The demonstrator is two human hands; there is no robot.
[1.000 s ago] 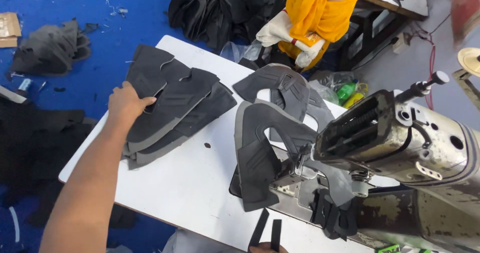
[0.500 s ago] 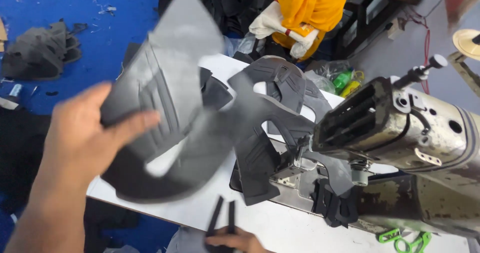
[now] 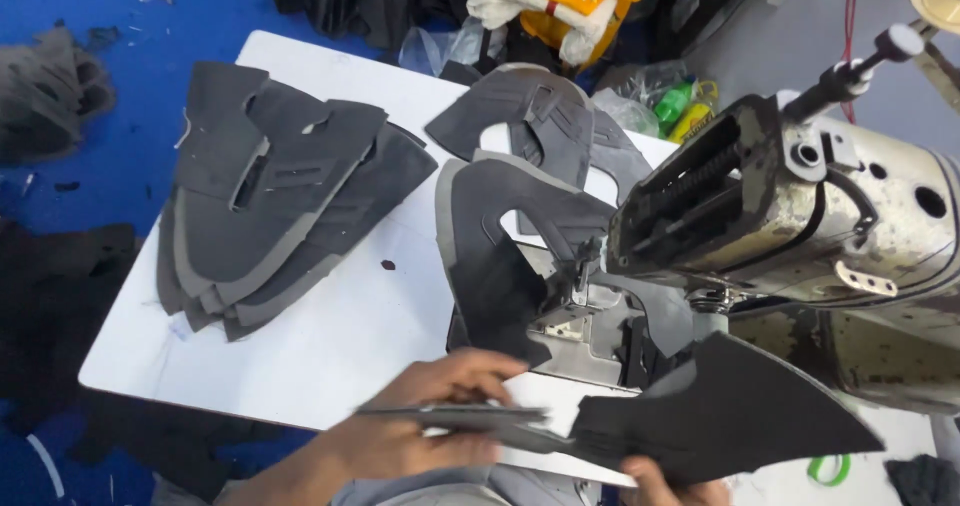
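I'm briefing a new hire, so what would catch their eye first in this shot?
The worn metal sewing machine fills the right side. Near the bottom edge, the left hand and right hand hold a dark cut piece in front of it. A stack of dark cut pieces lies on the white table, left.

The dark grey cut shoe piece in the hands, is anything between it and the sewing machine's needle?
The dark grey cut shoe piece sits just in front of the worn metal sewing machine. Another dark grey curved piece already lies at the needle area, so it is in the way.
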